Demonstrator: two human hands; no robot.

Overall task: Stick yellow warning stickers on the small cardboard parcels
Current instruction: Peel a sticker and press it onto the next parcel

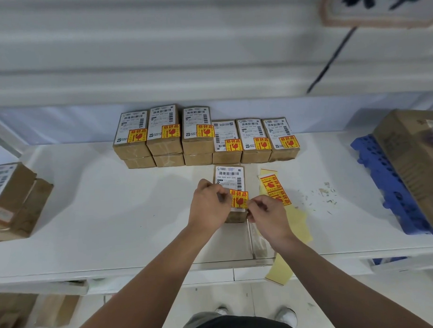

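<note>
A small cardboard parcel (229,174) with a white shipping label lies in the middle of the white table (113,204). A yellow warning sticker (239,199) with red print sits over the label's near right corner. My left hand (209,208) pinches the sticker's left edge. On the other side, my right hand (265,215) pinches its lower right corner. To the right lies a backing strip (275,186) with two more yellow stickers on it. Behind stands a row of several parcels (204,137), each carrying a yellow sticker; the left three are stacked two high.
Two larger cardboard boxes (13,198) lie at the table's left edge. At the far right a big box (411,162) rests on a blue plastic tray (383,182). Small paper scraps (324,194) litter the table right of the strip. Empty yellow backing (283,269) hangs over the front edge.
</note>
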